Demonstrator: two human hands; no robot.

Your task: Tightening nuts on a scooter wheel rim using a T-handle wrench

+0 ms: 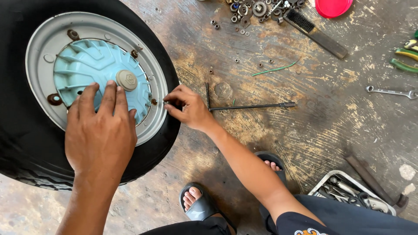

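Note:
A black tyre (pixel 17 130) on a grey wheel rim (pixel 39 48) lies flat on the floor at the left. A light blue finned hub cover (pixel 87 61) with a round grey cap (pixel 126 80) sits in its centre. My left hand (pixel 100 130) rests flat on the lower part of the blue cover, fingers spread. My right hand (pixel 187 106) pinches something small at the rim's right edge; what it holds is too small to tell. A T-handle wrench (pixel 248 105) lies on the floor just right of that hand.
Loose nuts and metal parts (pixel 257 8) lie at the top, beside a wire brush (pixel 315 32) and a red lid (pixel 333 6). A spanner (pixel 392 92) and green-handled pliers (pixel 405 61) lie at the right. A tool tray (pixel 348 191) stands at lower right. My sandalled feet (pixel 198 202) are below.

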